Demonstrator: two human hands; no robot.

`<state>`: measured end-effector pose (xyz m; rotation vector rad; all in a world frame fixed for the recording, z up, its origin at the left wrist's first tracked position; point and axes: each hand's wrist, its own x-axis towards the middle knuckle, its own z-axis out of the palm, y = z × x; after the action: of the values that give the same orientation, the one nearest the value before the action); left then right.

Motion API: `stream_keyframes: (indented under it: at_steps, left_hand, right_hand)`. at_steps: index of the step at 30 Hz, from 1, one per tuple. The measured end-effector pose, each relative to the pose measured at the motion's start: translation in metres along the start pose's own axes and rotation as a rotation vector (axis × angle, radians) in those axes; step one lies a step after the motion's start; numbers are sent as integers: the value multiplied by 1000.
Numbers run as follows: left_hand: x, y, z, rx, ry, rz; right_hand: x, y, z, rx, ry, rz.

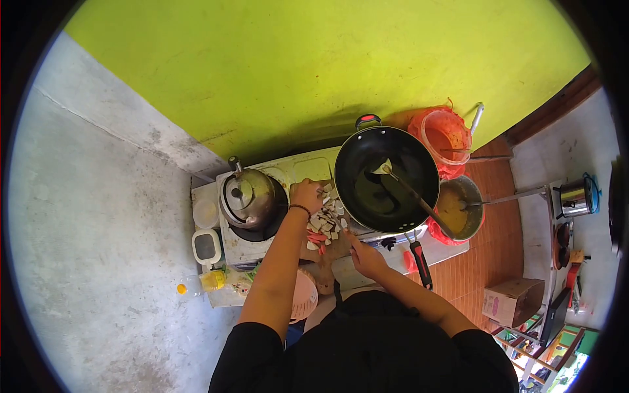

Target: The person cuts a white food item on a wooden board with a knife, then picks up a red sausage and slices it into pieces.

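On a wooden cutting board (337, 250) lie many pale cut chunks (322, 223) of food, with some red sliced pieces (317, 237) near its front. My left hand (305, 196) rests at the board's far end, its fingers curled down against the pale chunks; what is under the fingertips is hidden. My right hand (368, 259) is closed around a knife (346, 226) at the board's right side, and only a little of the blade shows. Just right of the board is a black wok (367, 203), with a wooden-handled spatula (416, 195) lying in it over dark liquid.
A metal kettle (249, 204) stands on the stove (304, 167) at left. Right of the wok are a red-lined bucket (429, 124) and a pot of yellowish liquid (452, 209). The wok handle (421, 265) points toward me. A pink basket (303, 298) sits below the board.
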<state>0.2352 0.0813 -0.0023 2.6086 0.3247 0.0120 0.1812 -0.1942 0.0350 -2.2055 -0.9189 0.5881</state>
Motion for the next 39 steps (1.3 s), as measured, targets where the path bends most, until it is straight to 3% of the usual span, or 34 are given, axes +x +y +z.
stream_keyframes:
  at_steps: [5, 11, 14, 17, 20, 23, 29, 32, 35, 39]
  left_hand:
    - [-12, -1, -13, -45, -30, 37]
    - [-29, 3, -23, -341, 2, -22]
    - [-36, 1, -21, -333, 19, 15]
    - [-44, 9, -28, -134, 58, 73]
    - [-51, 19, -32, -189, 111, -21]
    - [-60, 19, -17, -561, 268, -131]
    - [-91, 30, -13, -839, 246, -348]
    - [-101, 14, 18, -946, 396, -353]
    - [-115, 5, 33, -1065, 534, -567]
    - [-143, 3, 39, -798, 726, -712]
  right_hand:
    - [3, 3, 3, 11, -5, 25]
    - [8, 3, 10, 14, 97, -10]
    - [10, -2, 7, 9, 69, 25]
    - [10, 0, 10, 12, 52, 25]
    - [10, -2, 8, 9, 30, 28]
    - [10, -8, 4, 17, 36, 23]
    - [8, -14, 3, 36, 25, -9]
    - [6, -12, 8, 31, 0, -34]
    - [3, -15, 13, 1, -34, -81]
    - [-3, -24, 15, -47, -229, -79]
